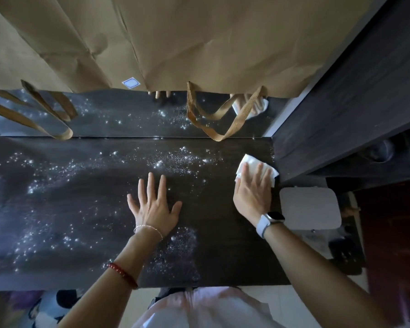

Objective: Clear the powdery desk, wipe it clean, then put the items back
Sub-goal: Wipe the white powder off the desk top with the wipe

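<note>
Left hand (153, 205) flat on the dark desk (85, 200), fingers straight and spread, gripping nothing, a thin chain and a red bead bracelet (123, 275) on that arm; right hand (253, 188), with a watch (271, 220) on its wrist, palm down with straight fingers pressing a white tissue (252, 165) onto the desk's far right corner. White powder (173, 160) scattered over most of the desktop, thickest beyond the left hand and near the front edge beside the left wrist. Past the desk, a mirror (118, 114) half covered by brown paper bags (199, 43) with handles hanging down, a dark cabinet (355, 100) on the right, and a white box (309, 208) just beside the desk's right edge.
</note>
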Demonstrator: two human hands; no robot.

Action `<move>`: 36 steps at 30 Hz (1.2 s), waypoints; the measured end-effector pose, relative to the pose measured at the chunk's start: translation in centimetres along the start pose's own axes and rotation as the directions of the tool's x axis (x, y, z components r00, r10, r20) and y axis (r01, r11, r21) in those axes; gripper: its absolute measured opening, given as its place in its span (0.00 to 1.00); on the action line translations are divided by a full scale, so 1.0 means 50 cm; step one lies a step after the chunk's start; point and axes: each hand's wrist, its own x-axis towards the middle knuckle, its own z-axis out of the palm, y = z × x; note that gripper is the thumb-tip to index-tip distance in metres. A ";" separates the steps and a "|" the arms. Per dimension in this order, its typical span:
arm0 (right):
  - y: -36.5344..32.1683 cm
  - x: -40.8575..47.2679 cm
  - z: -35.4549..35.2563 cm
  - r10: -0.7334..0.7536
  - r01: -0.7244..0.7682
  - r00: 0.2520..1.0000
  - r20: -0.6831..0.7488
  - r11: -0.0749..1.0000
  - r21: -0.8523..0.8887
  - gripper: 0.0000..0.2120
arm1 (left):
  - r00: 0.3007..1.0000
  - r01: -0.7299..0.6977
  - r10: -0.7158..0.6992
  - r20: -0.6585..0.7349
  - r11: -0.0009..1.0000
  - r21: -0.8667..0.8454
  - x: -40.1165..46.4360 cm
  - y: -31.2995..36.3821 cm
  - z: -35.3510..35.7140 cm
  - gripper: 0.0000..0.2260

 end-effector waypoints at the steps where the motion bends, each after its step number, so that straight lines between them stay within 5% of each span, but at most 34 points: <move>1: 0.006 0.022 -0.007 0.017 -0.017 1.000 -0.018 1.000 0.001 0.24 | 1.000 -0.008 0.008 0.004 1.000 -0.021 0.014 0.011 -0.002 0.33; 8: 0.023 0.149 -0.039 -0.050 0.048 0.993 -0.105 0.999 -0.026 0.25 | 0.999 0.020 -0.020 0.045 1.000 0.003 0.061 0.045 0.022 0.36; 14: 0.017 0.036 -0.016 0.033 -0.025 0.977 -0.213 0.999 0.037 0.22 | 1.000 0.017 -0.017 0.018 1.000 0.006 0.064 0.032 0.028 0.37; 22: 0.017 0.116 -0.039 0.015 -0.009 0.989 -0.144 0.999 0.041 0.24 | 1.000 0.015 -0.015 -0.016 1.000 0.004 0.064 0.026 0.039 0.37; 28: 0.015 0.136 -0.037 0.049 -0.021 0.967 -0.251 0.993 0.114 0.25 | 1.000 0.015 -0.015 0.000 1.000 0.000 0.065 0.027 0.035 0.37; 33: -0.076 0.110 0.003 -0.329 0.344 0.934 -0.138 0.933 0.109 0.26 | 1.000 0.012 -0.012 -0.004 1.000 0.006 0.062 0.026 0.035 0.37; 36: -0.046 0.116 -0.008 -0.359 0.374 0.919 -0.165 0.925 0.071 0.26 | 1.000 0.014 -0.014 -0.003 1.000 0.010 0.066 0.024 0.032 0.37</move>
